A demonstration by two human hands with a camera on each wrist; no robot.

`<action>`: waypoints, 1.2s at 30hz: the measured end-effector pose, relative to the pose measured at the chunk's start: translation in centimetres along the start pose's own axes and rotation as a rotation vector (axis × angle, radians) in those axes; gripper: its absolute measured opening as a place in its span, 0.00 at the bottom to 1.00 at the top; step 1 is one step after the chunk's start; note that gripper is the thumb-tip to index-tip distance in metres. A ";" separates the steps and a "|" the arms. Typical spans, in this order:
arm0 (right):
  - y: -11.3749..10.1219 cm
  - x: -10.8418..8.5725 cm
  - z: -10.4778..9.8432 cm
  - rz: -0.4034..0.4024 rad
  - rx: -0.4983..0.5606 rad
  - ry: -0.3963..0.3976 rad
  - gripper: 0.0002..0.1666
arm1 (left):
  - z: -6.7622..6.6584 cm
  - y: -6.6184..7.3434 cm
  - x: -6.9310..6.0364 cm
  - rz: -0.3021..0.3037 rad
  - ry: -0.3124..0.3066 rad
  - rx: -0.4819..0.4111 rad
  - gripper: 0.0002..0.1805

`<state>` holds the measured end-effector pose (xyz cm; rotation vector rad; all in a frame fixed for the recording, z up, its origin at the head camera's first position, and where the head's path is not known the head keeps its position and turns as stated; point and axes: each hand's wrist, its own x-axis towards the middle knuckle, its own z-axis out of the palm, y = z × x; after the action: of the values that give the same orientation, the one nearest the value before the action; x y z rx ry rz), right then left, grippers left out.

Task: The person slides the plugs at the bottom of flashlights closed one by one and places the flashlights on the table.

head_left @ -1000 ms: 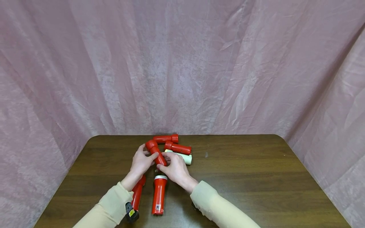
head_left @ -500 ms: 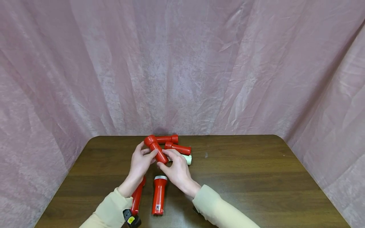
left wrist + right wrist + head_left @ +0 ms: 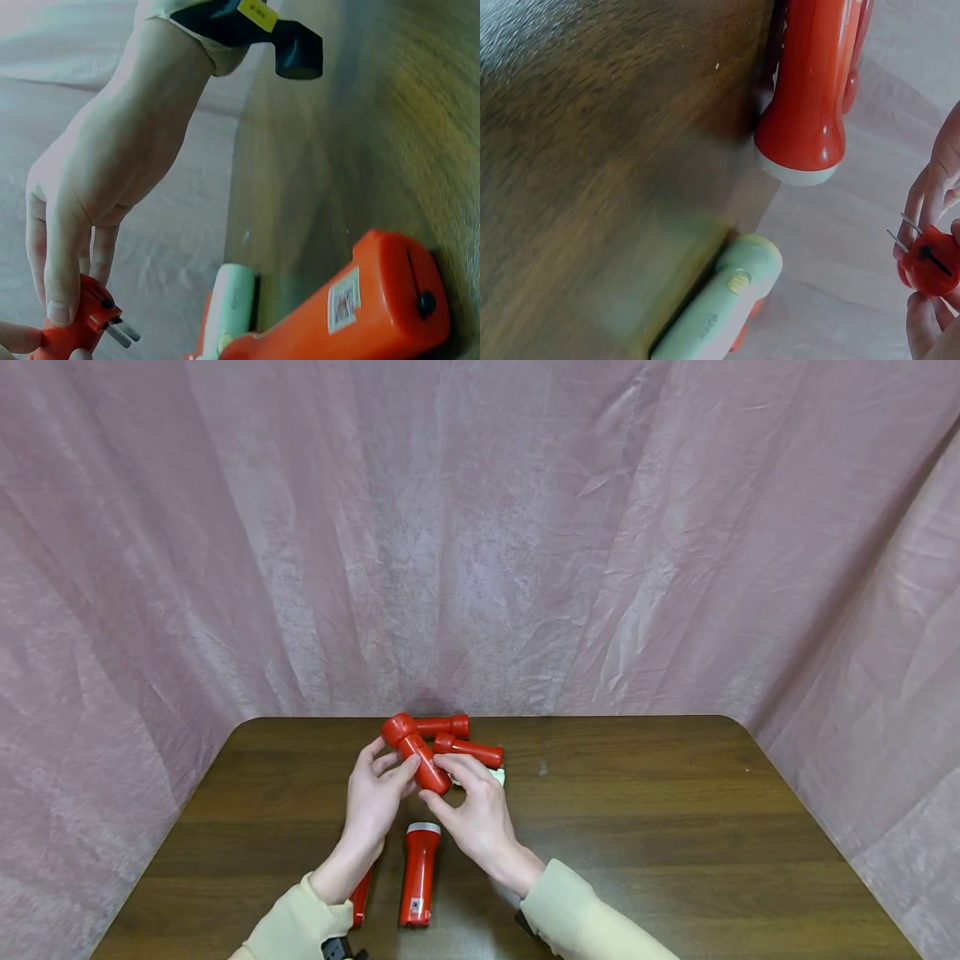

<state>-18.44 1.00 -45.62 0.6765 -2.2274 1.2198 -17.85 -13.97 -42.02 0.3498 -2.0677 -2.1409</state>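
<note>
Above the table, both hands hold a red flashlight [image 3: 426,763], its wide head tilted up to the left. My left hand [image 3: 375,793] grips its middle with thumb and fingers. With thumb and fingertips my right hand [image 3: 480,818] pinches its lower end. Two metal prongs [image 3: 123,333] stick out of its tail in the left wrist view, and the right wrist view shows them [image 3: 901,232] too, beside a black slider. On the table below the hands lies a red flashlight with a white rim [image 3: 417,877].
Two red flashlights [image 3: 442,726] [image 3: 472,750] lie at the back edge of the table [image 3: 637,810]. A pale green flashlight [image 3: 716,315] is partly hidden behind my right hand in the head view. Another red one [image 3: 362,897] lies beside my left forearm. Pink curtains [image 3: 480,543] surround the table.
The held flashlight has been raised slightly and rolled, so a raised part on its side now faces up. Both hands have shifted a little to the right with it.
</note>
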 end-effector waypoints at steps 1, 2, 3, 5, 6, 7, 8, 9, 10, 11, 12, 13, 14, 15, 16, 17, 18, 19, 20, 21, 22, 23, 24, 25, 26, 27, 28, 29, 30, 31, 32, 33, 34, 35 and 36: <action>0.0 -0.1 -0.1 -0.019 -0.011 0.007 0.27 | 0.1 0.1 -0.2 0.003 0.002 -0.003 0.39; 0.0 -0.1 -0.2 -0.040 -0.025 0.015 0.27 | 0.2 0.1 -0.3 0.007 0.003 -0.006 0.39; 0.0 -0.2 -0.4 -0.060 -0.040 0.021 0.27 | 0.3 0.1 -0.4 0.009 0.002 -0.009 0.39; -0.1 -0.3 -0.6 -0.093 -0.063 0.027 0.27 | 0.4 0.3 -0.8 0.005 0.000 -0.005 0.38; -0.1 -0.3 -0.7 -0.110 -0.073 0.029 0.27 | 0.5 0.3 -0.9 0.002 -0.002 0.000 0.37; -0.2 -0.4 -0.9 -0.124 -0.082 0.030 0.27 | 0.5 0.3 -1.0 -0.001 -0.007 0.002 0.37; -0.2 -0.5 -1.0 -0.135 -0.090 0.030 0.28 | 0.6 0.4 -1.1 -0.004 -0.013 0.005 0.37; -0.2 -0.6 -1.1 -0.144 -0.096 0.029 0.28 | 0.5 0.4 -1.2 -0.003 -0.018 0.007 0.37; -0.3 -0.7 -1.2 -0.154 -0.102 0.027 0.28 | 0.5 0.4 -1.3 -0.008 -0.024 0.013 0.37; -0.3 -0.8 -1.2 -0.165 -0.108 0.028 0.28 | 0.5 0.3 -1.3 -0.013 -0.031 0.016 0.37; -0.3 -0.9 -1.3 -0.174 -0.112 0.029 0.28 | 0.5 0.3 -1.3 -0.017 -0.037 0.021 0.37; -0.3 -1.0 -1.4 -0.180 -0.117 0.027 0.28 | 0.5 0.3 -1.4 -0.022 -0.042 0.024 0.38; -0.4 -1.1 -1.4 -0.188 -0.122 0.028 0.28 | 0.4 0.4 -1.5 -0.026 -0.047 0.028 0.38; -0.4 -1.2 -1.5 -0.197 -0.129 0.030 0.28 | 0.4 0.4 -1.6 -0.031 -0.051 0.033 0.39; -0.4 -1.3 -1.5 -0.203 -0.136 0.031 0.28 | 0.4 0.5 -1.6 -0.042 -0.056 0.040 0.39; -0.5 -1.4 -1.6 -0.208 -0.142 0.032 0.28 | 0.3 0.5 -1.7 -0.046 -0.060 0.045 0.39; -0.6 -1.5 -1.7 -0.210 -0.146 0.030 0.28 | 0.3 0.5 -1.7 -0.053 -0.063 0.049 0.39; -0.6 -1.6 -1.7 -0.211 -0.150 0.028 0.28 | 0.3 0.6 -1.8 -0.060 -0.066 0.053 0.39; -0.7 -1.7 -1.8 -0.211 -0.151 0.027 0.28 | 0.3 0.6 -1.9 -0.063 -0.071 0.057 0.39; -0.7 -1.7 -1.9 -0.209 -0.151 0.025 0.28 | 0.3 0.6 -1.9 -0.070 -0.077 0.062 0.39; -0.8 -1.8 -2.0 -0.207 -0.147 0.020 0.28 | 0.2 0.7 -1.9 -0.074 -0.083 0.064 0.39; -0.8 -1.9 -2.1 -0.206 -0.143 0.016 0.29 | 0.2 0.7 -1.9 -0.077 -0.089 0.067 0.39; -0.9 -2.0 -2.2 -0.205 -0.138 0.013 0.29 | 0.2 0.7 -2.0 -0.081 -0.094 0.070 0.39; -0.9 -2.1 -2.3 -0.204 -0.132 0.009 0.29 | 0.2 0.7 -2.1 -0.082 -0.098 0.073 0.40; -0.9 -2.2 -2.4 -0.202 -0.124 0.006 0.30 | 0.1 0.7 -2.1 -0.084 -0.104 0.071 0.40; -0.9 -2.3 -2.5 -0.200 -0.114 0.004 0.30 | 0.1 0.7 -2.1 -0.088 -0.110 0.068 0.40; -0.9 -2.4 -2.6 -0.199 -0.105 0.004 0.30 | 0.1 0.7 -2.2 -0.089 -0.115 0.063 0.41; -0.9 -2.6 -2.7 -0.198 -0.096 0.006 0.31 | 0.1 0.7 -2.2 -0.092 -0.119 0.056 0.41; -0.9 -2.7 -2.8 -0.195 -0.087 0.007 0.31 | 0.1 0.7 -2.3 -0.094 -0.126 0.046 0.41; -0.9 -2.8 -2.9 -0.190 -0.078 0.006 0.32 | 0.1 0.6 -2.4 -0.096 -0.132 0.033 0.41; -0.9 -3.0 -3.0 -0.183 -0.070 0.005 0.32 | 0.1 0.6 -2.4 -0.098 -0.136 0.028 0.41; -0.9 -3.1 -3.1 -0.174 -0.062 0.002 0.33 | 0.1 0.6 -2.4 -0.098 -0.138 0.022 0.41; -0.9 -3.2 -3.2 -0.165 -0.057 0.000 0.33 | 0.1 0.6 -2.5 -0.099 -0.138 0.020 0.41; -0.9 -3.3 -3.3 -0.155 -0.055 -0.003 0.34 | 0.1 0.5 -2.5 -0.101 -0.137 0.018 0.40; -0.9 -3.5 -3.4 -0.144 -0.052 -0.007 0.34 | 0.1 0.6 -2.6 -0.101 -0.137 0.016 0.40</action>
<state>-14.63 4.17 -45.69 0.8062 -2.1668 1.0871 -15.43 -13.21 -41.28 0.3244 -2.1848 -2.2666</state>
